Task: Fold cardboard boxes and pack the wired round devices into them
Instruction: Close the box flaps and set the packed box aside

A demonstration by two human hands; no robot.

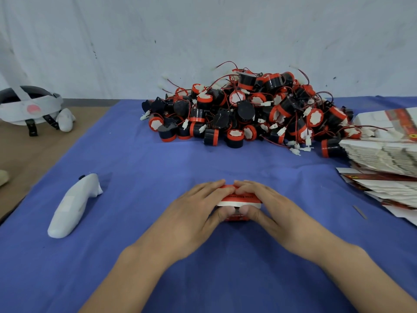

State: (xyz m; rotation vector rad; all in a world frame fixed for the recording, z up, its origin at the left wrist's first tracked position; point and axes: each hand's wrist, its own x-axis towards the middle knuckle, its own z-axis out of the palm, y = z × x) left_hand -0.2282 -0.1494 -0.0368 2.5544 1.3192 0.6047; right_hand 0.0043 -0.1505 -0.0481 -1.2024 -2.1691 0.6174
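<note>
Left hand [198,206] and right hand [268,204] grip box [239,199]; contents hidden, seemingly closed.

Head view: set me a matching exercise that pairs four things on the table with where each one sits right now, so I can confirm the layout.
Things
1. small red-and-white box
2. pile of wired round devices
3. stack of flat cartons
4. white controller

Places
A. far side of the blue cloth, centre
B. lying alone on the cloth, left
C. gripped between the left hand and right hand
D. right edge of the view

Pairs: 1-C, 2-A, 3-D, 4-B
</note>
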